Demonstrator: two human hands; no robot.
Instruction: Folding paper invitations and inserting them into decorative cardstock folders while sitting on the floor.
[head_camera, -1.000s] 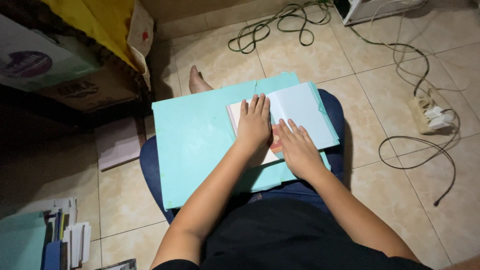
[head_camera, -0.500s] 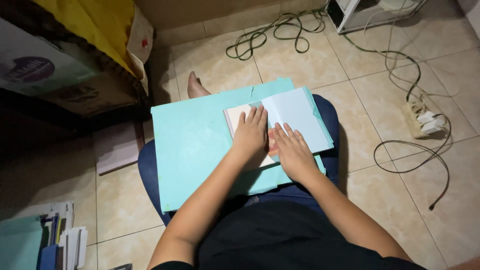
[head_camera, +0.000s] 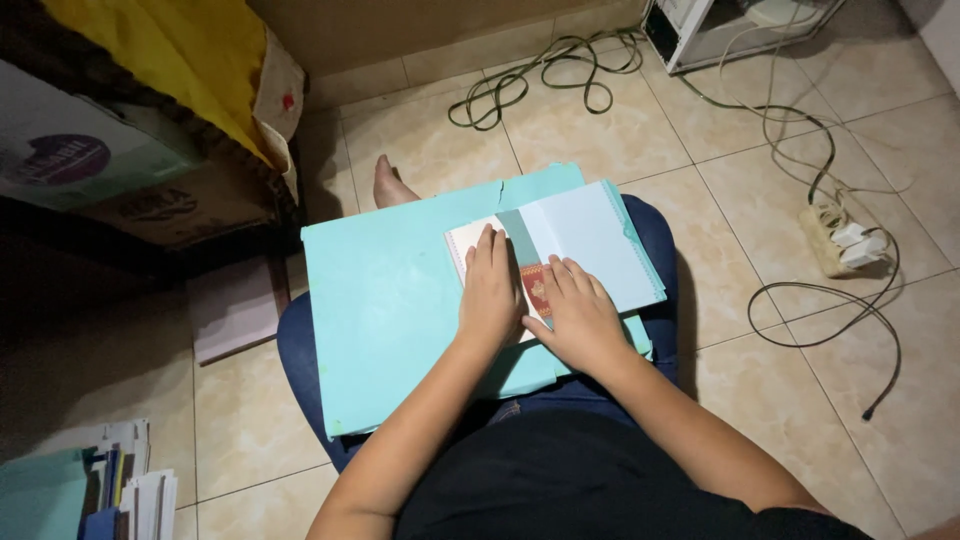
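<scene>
Upright, red booklet (head_camera: 533, 285) (long axis away) under both hands.

Both hands hide most of the red booklet (head_camera: 535, 288).

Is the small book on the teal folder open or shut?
Open. The small book lies spread flat on the teal folder, pale pages facing up, with the left hand and right hand pressing on it.

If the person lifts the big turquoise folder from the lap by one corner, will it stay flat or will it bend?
The turquoise folder looks thin and wide, so it would probably sag. Its far edge shows a small crack, so it may tear there. The open booklet on top would likely slide off.
</scene>
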